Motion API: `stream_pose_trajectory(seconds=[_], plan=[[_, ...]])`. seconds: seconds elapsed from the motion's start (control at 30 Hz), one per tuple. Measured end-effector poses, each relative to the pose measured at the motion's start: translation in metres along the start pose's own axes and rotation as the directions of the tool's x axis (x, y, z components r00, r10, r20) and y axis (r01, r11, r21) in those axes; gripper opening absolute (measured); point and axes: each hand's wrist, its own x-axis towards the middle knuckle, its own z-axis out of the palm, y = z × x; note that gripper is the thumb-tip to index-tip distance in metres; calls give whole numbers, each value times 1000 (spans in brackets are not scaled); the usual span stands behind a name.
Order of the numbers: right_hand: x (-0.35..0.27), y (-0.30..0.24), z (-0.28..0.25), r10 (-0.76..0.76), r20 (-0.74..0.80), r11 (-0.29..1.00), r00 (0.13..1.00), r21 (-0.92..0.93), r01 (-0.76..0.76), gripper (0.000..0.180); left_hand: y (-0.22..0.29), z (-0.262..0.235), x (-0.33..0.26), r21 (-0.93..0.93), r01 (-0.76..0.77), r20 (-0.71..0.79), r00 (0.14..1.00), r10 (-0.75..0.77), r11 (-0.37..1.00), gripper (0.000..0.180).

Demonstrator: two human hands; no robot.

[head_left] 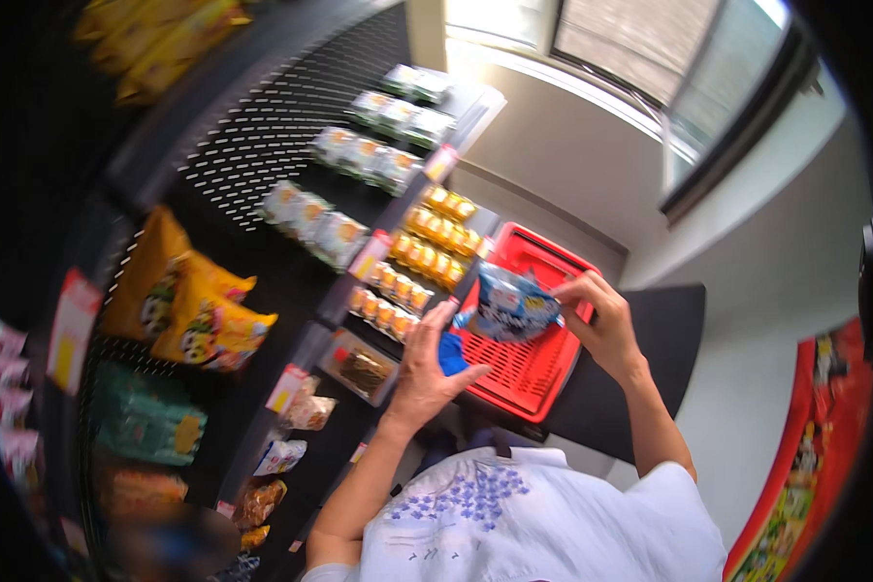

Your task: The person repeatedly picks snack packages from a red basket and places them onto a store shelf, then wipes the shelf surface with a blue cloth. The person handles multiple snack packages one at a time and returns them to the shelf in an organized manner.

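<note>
A blue snack bag (514, 306) with white lettering hangs over the red plastic basket (519, 383). My right hand (601, 325) pinches the bag by its right edge, thumb against fingers. To the left of it, my left hand (429, 364) has its thumb and fingers spread apart at the basket's left side. A plain blue thing (451, 354) shows in the gap between that thumb and the fingers; its kind and whether the hand touches it cannot be made out.
The basket rests by a black tabletop (640, 359). Black shelves on the left carry white packs (364, 160), golden packs (436, 233), yellow bags (209, 315) and a clear tray (359, 367). A window (640, 44) is at the back; a red printed panel (810, 456) stands right.
</note>
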Motion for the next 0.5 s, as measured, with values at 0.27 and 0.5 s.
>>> stream_pose_trajectory(seconds=[0.27,0.5], plan=[[48,-104,12,-181,92,968,979,192,161,24,38,-79,-24,-206,209,111,976,-190,956,67],[91,-166,31,-376,54,761,925,587,276,78,99,-162,-68,-321,97,-304,932,-199,942,54]])
